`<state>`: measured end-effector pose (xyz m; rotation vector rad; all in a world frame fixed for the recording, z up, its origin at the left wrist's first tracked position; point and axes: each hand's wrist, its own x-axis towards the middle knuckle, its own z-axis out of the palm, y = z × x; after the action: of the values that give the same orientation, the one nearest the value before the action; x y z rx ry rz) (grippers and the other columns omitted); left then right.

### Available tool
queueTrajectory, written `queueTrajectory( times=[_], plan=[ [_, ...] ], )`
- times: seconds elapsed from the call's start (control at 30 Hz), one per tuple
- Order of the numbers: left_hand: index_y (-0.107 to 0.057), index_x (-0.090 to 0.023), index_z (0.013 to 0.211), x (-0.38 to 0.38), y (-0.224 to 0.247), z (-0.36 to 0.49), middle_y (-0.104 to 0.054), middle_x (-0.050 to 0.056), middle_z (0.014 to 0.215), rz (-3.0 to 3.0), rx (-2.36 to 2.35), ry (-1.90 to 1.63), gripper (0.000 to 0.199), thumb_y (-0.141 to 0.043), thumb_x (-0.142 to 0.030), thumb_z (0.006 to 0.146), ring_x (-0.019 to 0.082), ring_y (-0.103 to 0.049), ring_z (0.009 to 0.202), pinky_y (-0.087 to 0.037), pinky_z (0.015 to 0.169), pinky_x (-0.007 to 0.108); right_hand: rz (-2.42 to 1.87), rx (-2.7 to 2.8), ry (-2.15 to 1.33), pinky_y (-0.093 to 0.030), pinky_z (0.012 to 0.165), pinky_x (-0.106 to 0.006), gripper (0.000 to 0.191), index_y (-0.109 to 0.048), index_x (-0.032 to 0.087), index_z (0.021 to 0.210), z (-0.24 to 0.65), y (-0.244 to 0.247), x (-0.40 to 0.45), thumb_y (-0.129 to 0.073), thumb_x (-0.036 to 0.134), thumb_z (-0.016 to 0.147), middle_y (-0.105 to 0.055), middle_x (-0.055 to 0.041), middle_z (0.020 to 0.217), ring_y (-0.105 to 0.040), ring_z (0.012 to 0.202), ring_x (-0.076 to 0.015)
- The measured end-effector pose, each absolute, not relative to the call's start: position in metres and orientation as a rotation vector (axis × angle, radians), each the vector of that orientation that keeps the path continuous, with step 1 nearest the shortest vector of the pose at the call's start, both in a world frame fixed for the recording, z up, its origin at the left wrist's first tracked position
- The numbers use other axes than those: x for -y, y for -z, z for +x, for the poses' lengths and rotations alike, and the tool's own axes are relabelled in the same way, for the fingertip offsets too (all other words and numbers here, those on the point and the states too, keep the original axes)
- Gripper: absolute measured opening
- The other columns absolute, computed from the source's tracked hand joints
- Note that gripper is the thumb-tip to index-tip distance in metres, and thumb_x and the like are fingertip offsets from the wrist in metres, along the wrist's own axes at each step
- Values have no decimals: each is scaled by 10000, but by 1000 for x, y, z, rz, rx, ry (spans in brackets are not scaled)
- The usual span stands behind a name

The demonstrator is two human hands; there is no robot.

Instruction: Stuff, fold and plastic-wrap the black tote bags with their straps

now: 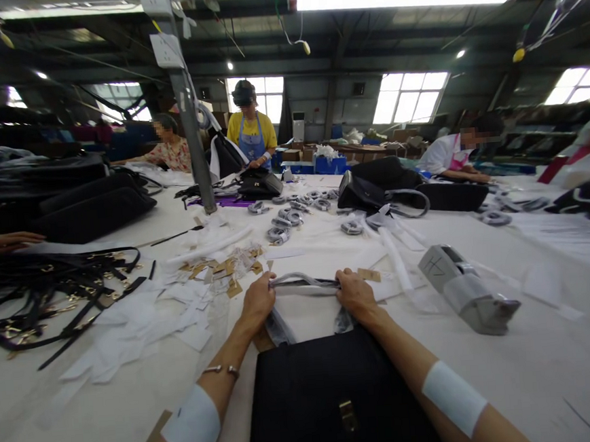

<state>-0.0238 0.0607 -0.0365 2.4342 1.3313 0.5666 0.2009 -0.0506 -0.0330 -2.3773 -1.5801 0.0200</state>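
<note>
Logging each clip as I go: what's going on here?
The camera wearer's left grip and right grip hold the gray-wrapped handle of a black handbag, stretched between them beyond the bag's top edge. Its gold clasp faces the camera. On the white worktable, a gray tape dispenser sits to the right and black straps lie to the left. Across it, a co-worker in yellow has a hand at another black bag.

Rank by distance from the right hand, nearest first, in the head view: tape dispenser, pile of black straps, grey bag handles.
1. Grey bag handles: gripped by the right hand.
2. Tape dispenser: off to its right.
3. Pile of black straps: far left, past the left hand.
</note>
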Motion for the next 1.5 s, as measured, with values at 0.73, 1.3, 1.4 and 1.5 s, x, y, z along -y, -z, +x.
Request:
queueTrajectory(
  times=[0.73,1.3,1.4,1.5],
  plan=[
    [-263,-327,1462,-49,49,-29,-560,66,1102,2843,-1114,-382,560,-333,-134,941,191,-577,977,-476,759,257,-2168,1800,-1,-348,990,-394,787,-436,226,1391,209,1,62,-735,246,663,-519,-115,1354,-458,1221,-289],
    [-584,-242,1195,-20,7,12,-690,51,1035,2612,-901,-97,364,-551,-343,848,212,-666,833,-490,733,294,-2295,1950,2,-393,730,-294,185,-698,241,931,187,21,28,-515,238,904,-694,-59,939,-615,873,-205],
    [-630,-184,1089,-17,10,16,-649,133,1098,2767,-1074,-80,297,-537,-367,875,292,-627,994,-472,801,371,-2338,1877,105,-379,830,-350,203,-698,175,909,194,27,31,-496,178,898,-660,-126,1001,-554,1001,-250],
    [-642,-172,1062,-18,15,11,-627,148,1110,2818,-1111,-81,284,-595,-355,850,314,-579,1066,-437,864,399,-2326,1793,190,-337,923,-393,209,-684,150,961,200,33,34,-484,170,902,-601,-155,1152,-457,1144,-284]
  ],
)
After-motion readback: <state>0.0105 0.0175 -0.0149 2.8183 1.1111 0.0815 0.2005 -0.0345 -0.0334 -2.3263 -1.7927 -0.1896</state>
